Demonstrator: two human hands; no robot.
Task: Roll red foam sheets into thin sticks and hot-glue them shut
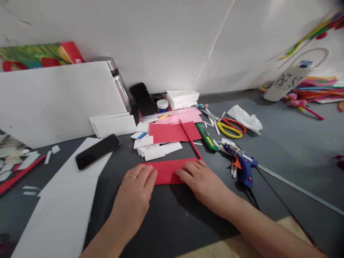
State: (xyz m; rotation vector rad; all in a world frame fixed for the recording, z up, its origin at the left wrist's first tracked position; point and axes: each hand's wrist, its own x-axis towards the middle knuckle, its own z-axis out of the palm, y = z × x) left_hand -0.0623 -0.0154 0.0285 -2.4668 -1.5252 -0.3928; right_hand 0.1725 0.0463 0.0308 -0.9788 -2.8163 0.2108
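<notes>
Red paper [168, 171]: your left hand [134, 193] and right hand [201, 181] press it flat, fingers open. Risk: uneven pressure skews it; pencil [190, 139] nearby may roll.

We see matt red paper [168, 171] on a dull grey tabletop [282, 143] — beside a glossy black phone [97, 151], a blue plastic glue gun [243, 164] and a brushed-metal flask [119, 84].

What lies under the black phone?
The black phone rests on a white foam sheet, itself on the dark table. The part of the sheet directly beneath the phone is hidden.
</notes>
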